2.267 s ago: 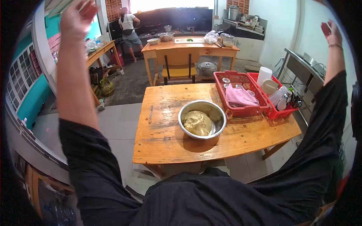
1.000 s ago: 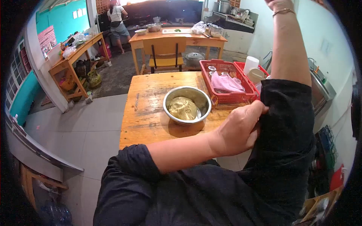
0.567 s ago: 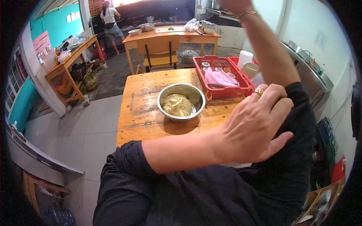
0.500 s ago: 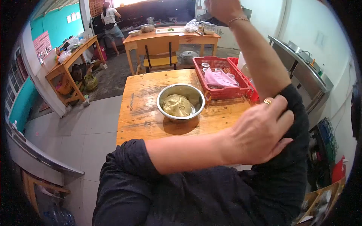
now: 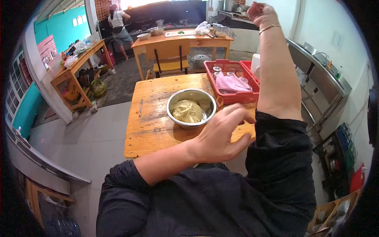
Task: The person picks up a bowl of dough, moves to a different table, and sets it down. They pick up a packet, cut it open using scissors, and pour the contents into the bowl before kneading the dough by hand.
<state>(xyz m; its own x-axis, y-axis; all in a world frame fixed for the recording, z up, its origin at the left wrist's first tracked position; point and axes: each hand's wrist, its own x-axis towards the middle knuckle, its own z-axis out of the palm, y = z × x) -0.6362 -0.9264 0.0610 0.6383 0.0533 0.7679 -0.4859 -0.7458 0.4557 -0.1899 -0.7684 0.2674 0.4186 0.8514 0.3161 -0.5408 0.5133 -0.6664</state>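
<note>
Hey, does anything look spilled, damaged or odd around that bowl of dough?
I see no spill: the dough sits inside the upright metal bowl. What stands out is the wooden table, its top marked by dark, scuffed patches that suggest wear.

Your left forearm [image 5: 169,160] crosses in front of your torso [image 5: 213,201], running from the near left towards the right and slightly away from you. Your left hand [image 5: 223,136] is turned back upward, its fingers bent and the thumb held apart below them, leaving a gap that faces your right sleeve [image 5: 282,136]; whether the fingertips touch the cloth is hard to tell. Your right forearm [image 5: 279,73] is raised on the right, bare from the elbow up, with a thin bracelet [image 5: 270,27] at the wrist. Your right hand [image 5: 263,15] tops it at the far end, its loosely curved fingers pointing left.
</note>
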